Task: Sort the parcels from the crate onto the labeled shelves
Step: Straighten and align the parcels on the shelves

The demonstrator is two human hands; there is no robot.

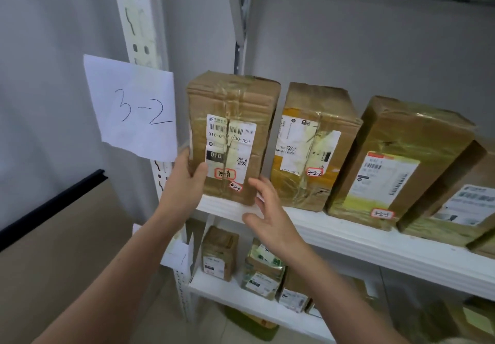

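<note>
A taped brown cardboard parcel (231, 137) marked 3-2-1 stands upright at the left end of the white shelf (348, 233). My left hand (187, 180) grips its lower left edge, thumb on the front face. My right hand (267, 209) hovers with spread, relaxed fingers just below the parcel's lower right corner, holding nothing. A paper sign (131, 107) reading 3-2 hangs on the shelf post to the left.
More taped parcels stand in a row to the right, one marked 3-2-2 (313, 145) and one marked 3-2-3 (393, 161). The lower shelf (227, 292) holds several small parcels. A grey wall and a brown board (53, 249) lie to the left.
</note>
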